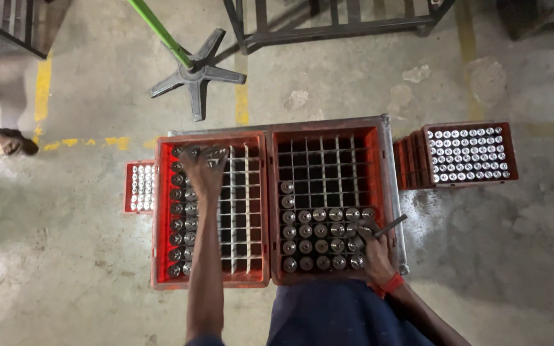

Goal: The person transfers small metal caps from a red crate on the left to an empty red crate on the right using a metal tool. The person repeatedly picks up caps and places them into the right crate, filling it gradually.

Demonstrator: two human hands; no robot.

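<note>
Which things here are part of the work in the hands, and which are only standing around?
In the work: left hand on metal cylinders in the left red crate; right hand at the right red crate, holding a thin metal rod.

Standing around: full crate, small crate, star-shaped base, metal frame.

Dim, uneven light is falling across the concrete floor, leaving the frame corners darkening. Metal cylinder tops in the far right crate are glaring white. Wide-angle distortion is bending the edges; fine detail is smearing softly.
</note>
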